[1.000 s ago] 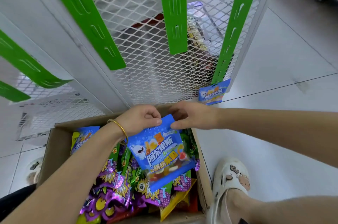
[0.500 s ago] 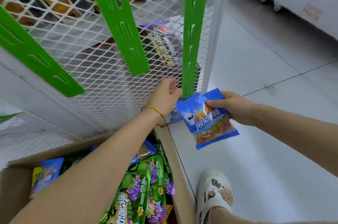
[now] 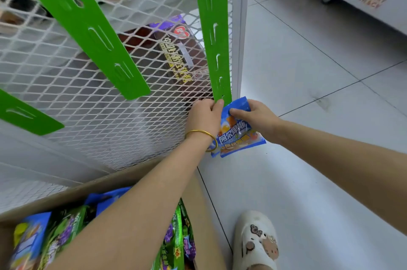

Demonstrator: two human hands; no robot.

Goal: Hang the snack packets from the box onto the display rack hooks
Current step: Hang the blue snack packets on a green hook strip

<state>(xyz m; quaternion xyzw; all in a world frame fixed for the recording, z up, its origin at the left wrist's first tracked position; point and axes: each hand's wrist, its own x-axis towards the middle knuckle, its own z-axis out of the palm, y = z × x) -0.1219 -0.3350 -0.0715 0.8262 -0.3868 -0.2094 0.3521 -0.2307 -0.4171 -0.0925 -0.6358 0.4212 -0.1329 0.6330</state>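
A single wide-angle camera sits on the person's head, facing forward and steeply down, close to the work. Both forearms come in from the bottom edge. The left hand (image 3: 204, 115) and the right hand (image 3: 257, 119) meet at a blue packet (image 3: 236, 135) just right of centre. The white mesh rack (image 3: 88, 115) fills 9 to 12 o'clock, near the lens, its green strip (image 3: 211, 38) running up at 12. The cardboard box (image 3: 132, 177) lies at 7 o'clock, cut by the frame's lower edge. Tiled floor (image 3: 308, 93) spreads from 1 to 5 o'clock, with a shoe (image 3: 255, 241) at 5.
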